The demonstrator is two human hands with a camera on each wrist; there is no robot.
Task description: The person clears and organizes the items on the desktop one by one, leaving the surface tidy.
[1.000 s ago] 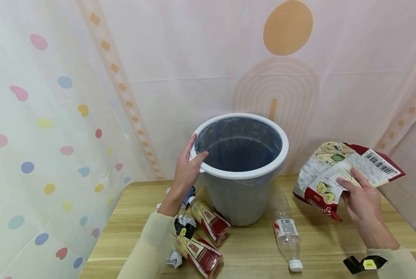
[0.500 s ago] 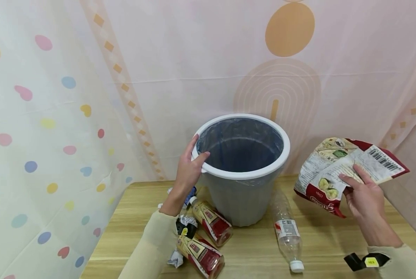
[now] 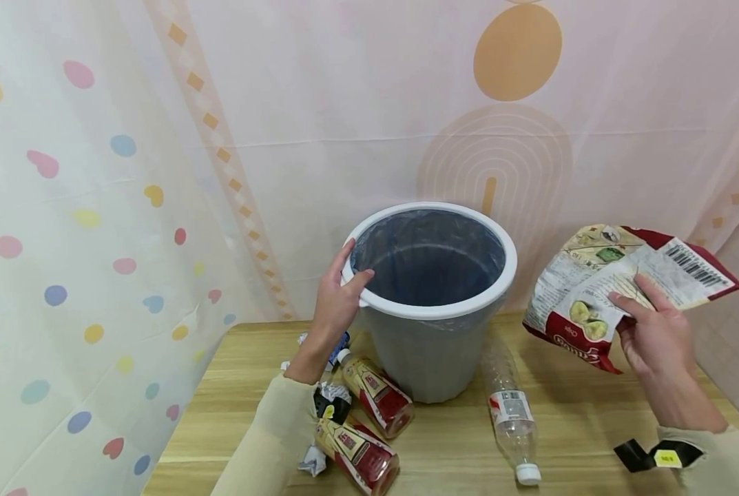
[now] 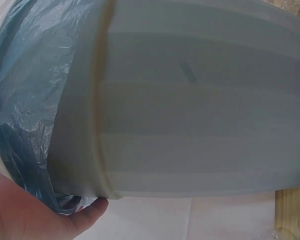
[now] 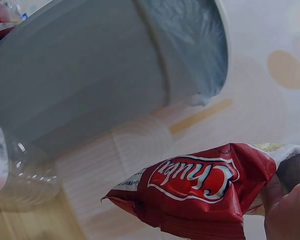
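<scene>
Right hand (image 3: 654,337) pinches a crumpled chip bag (image 3: 617,289); left hand (image 3: 338,303) grips the bin rim.
The lined waste bin (image 3: 431,358) stands left of the bag, mouth up, below bag level.

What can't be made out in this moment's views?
- Bin bottom: in the head view the near wall hides it.
- Left hand: in the left wrist view the frame edge cuts off everything but the palm.
- Chip bag print: too small to read in the head view, beyond the barcode.
- Crumpled scraps beside the red-labelled bottles: partly hidden by the left sleeve.
</scene>
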